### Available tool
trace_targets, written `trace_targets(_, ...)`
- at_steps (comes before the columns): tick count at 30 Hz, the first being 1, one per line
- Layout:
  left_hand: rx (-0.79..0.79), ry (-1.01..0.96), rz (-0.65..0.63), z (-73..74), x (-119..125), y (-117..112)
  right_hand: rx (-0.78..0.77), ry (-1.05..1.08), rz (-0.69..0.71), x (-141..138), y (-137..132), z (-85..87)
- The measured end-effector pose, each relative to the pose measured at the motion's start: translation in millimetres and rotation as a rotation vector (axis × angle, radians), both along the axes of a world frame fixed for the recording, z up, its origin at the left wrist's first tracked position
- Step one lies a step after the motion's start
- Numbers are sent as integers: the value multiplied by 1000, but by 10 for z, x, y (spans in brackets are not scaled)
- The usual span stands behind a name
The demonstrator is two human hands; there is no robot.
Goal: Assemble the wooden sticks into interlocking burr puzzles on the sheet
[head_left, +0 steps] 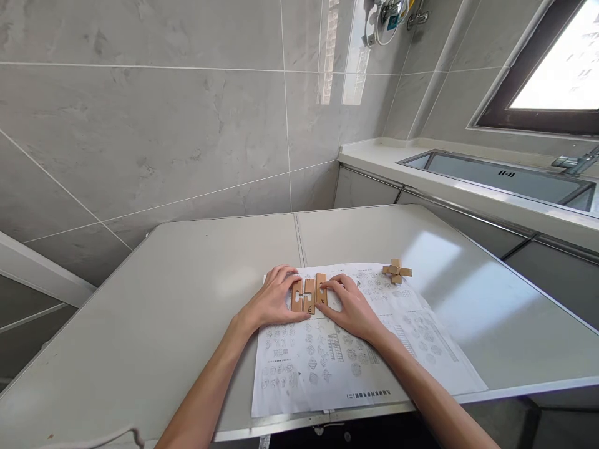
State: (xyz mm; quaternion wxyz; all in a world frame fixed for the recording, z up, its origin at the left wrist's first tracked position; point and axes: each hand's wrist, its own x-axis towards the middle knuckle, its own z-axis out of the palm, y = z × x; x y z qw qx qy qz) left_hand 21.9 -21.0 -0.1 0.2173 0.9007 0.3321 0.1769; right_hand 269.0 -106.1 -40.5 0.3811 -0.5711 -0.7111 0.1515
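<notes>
Head view shows your left hand with its thumb and fingers spread around 2 flat wooden bars, the left piece and the middle piece; you cannot tell whether it grips them. Your right hand pinches the right piece between thumb and index finger. So far, you have 3 pieces standing side by side between your hands, notches showing in at least 2, but none interlocked; joining them looks like the part not yet done. Under both hands lies a printed sheet covered in small diagrams. Beyond your right hand, near the sheet's far edge, a wooden cross appears already joined. Around everything spreads the pale table.
</notes>
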Motion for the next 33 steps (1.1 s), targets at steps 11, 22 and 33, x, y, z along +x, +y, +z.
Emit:
trace_targets(11, 123, -30, 100, -7, 264, -216, 64, -45, -128, 36, 56, -84)
trace_targets(22, 234, -85, 91, -129, 409, -322, 87, -35, -234, 99, 110, -201)
trace_targets(33, 278, -69, 229, -127, 411, -315, 70, 27, -230, 101, 103, -193)
